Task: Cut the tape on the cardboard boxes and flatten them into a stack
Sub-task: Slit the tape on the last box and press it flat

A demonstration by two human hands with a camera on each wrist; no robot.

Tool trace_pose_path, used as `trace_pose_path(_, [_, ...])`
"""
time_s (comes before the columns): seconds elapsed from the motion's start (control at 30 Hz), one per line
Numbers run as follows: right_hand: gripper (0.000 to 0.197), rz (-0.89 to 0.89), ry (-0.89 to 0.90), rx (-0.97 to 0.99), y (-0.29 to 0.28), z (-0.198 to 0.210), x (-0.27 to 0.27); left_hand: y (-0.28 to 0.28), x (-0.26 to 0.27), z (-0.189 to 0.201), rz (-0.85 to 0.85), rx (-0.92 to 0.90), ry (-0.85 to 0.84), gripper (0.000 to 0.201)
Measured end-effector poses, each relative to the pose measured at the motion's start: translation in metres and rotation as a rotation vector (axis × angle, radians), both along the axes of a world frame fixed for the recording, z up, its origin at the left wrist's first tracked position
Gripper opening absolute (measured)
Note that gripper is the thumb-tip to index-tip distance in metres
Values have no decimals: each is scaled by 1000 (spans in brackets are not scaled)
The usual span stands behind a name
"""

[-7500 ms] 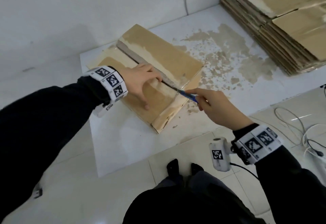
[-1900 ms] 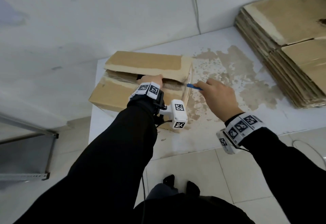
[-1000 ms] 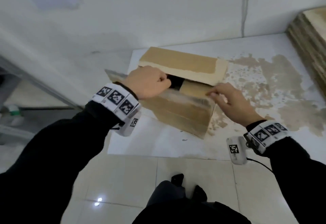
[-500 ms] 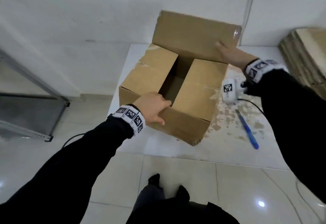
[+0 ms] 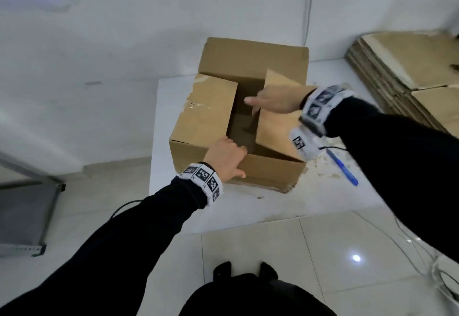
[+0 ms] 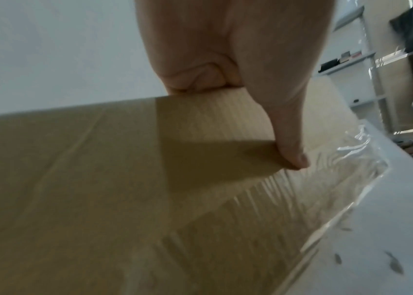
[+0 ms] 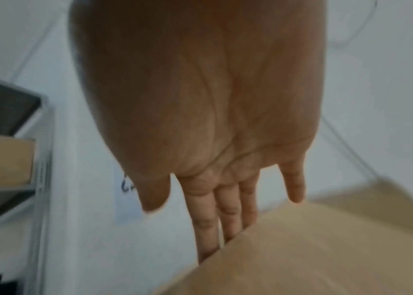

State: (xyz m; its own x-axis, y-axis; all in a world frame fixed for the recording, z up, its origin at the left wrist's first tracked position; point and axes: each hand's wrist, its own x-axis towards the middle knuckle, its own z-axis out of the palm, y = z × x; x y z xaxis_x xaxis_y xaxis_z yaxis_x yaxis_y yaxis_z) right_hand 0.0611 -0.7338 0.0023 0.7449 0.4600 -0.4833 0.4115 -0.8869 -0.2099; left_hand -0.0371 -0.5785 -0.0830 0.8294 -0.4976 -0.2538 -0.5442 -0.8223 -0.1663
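A brown cardboard box stands upright on the white table with its top flaps parted and a dark gap in the middle. My left hand grips the box's near rim, fingers curled over the edge and thumb pressed on the front wall. My right hand reaches over the right inner flap with straight fingers lying against that flap. The far flap stands up. A blue knife lies on the table right of the box.
A stack of flattened cardboard sits at the table's far right. The wall is close behind the box. A metal shelf frame stands on the floor at the left. White cables lie on the tiles at the right.
The knife has been laid on the table. My right hand has left the upright far flap and come down onto the right inner flap. My left hand stays on the near rim.
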Motion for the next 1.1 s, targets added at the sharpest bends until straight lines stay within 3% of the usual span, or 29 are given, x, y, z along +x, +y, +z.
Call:
trace_pose_path(0.07, [63, -27, -136, -6, -24, 36, -12, -1, 0, 1, -35, 21, -34, 53])
trace_pose_path(0.13, [62, -62, -222, -191, -47, 56, -30, -2, -1, 6, -61, 113, -79, 61])
trace_pose_path(0.23, [69, -282, -63, -357, -75, 38, -55, 8, -5, 24, -48, 202, -187, 76])
trace_pose_path(0.3, [76, -486, 98, -273, -78, 12, -62, 31, -7, 41, 51, 143, -304, 77])
trace_pose_path(0.37, [81, -722, 197, -37, -73, -18, -63, 65, -6, 56, 211, 98, -384, 72])
trace_pose_path(0.47, [82, -939, 165, 207, -62, -50, -59, 123, 3, 54, 520, -3, -171, 71])
trace_pose_path(0.57, [46, -1020, 147, 352, -65, -67, -53, 157, 10, 29, 705, -399, 291, 69])
trace_pose_path(0.63, [33, -1063, 182, 464, -73, -71, -54, 164, 15, 17, 733, -600, 480, 68])
trace_pose_path(0.77, [31, -1174, 44, 720, -82, -63, -58, 163, 43, 27, 619, -568, 409, 67])
trace_pose_path(0.87, [45, -1252, -244, 807, -81, -59, -64, 143, 66, 55, 454, -576, 214, 64])
trace_pose_path(1.0, [58, -1149, -614, 740, -37, -96, -83, 75, 81, 95, 164, -915, 25, 63])
trace_pose_path(1.1, [53, -1135, -704, 634, 12, -143, -98, 25, 84, 107, 84, -1204, 152, 70])
